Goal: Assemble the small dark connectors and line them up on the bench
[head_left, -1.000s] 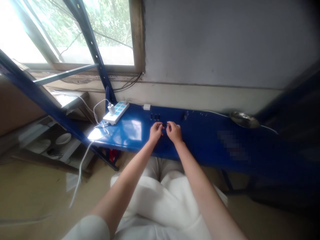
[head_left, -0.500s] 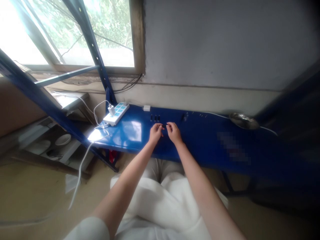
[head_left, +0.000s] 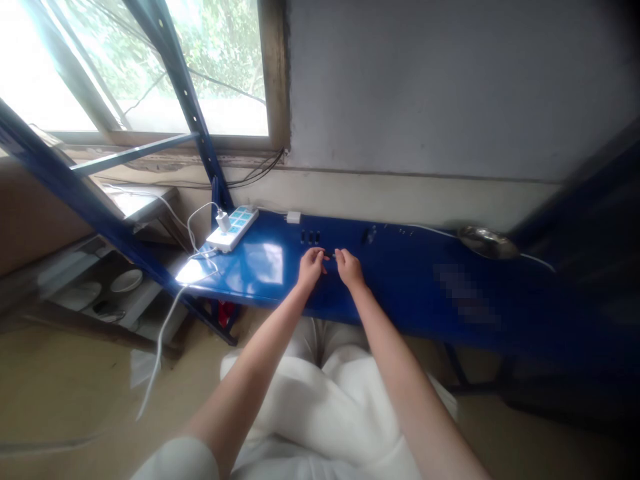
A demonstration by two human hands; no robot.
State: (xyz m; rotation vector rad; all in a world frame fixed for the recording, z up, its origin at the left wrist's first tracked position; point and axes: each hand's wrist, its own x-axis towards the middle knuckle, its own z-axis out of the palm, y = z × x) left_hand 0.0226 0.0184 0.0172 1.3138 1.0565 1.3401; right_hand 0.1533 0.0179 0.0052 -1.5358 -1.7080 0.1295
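Observation:
My left hand (head_left: 311, 268) is closed in a pinch on a small dark piece (head_left: 328, 255) above the blue table (head_left: 410, 287). Facing it, my right hand (head_left: 350, 268) has its fingertips pressed together at the right end of that piece, where a tiny light spot shows. What the right fingers hold is too small to make out. Just beyond my left hand, three small black pieces (head_left: 311, 237) stand in a row. Farther right lies a little cluster of dark and clear bits (head_left: 369, 235), then several tiny shiny parts (head_left: 406, 232).
A white power strip (head_left: 233, 228) with a plug and cables sits at the table's left end. Near the wall are a white adapter (head_left: 293, 217) and a shiny metal bowl (head_left: 487, 242). A blue rack post (head_left: 187, 93) rises at the left, before the window.
My right hand has shifted slightly right and its fingertips have closed. The dark piece between the hands now shows more clearly. My left hand has barely moved.

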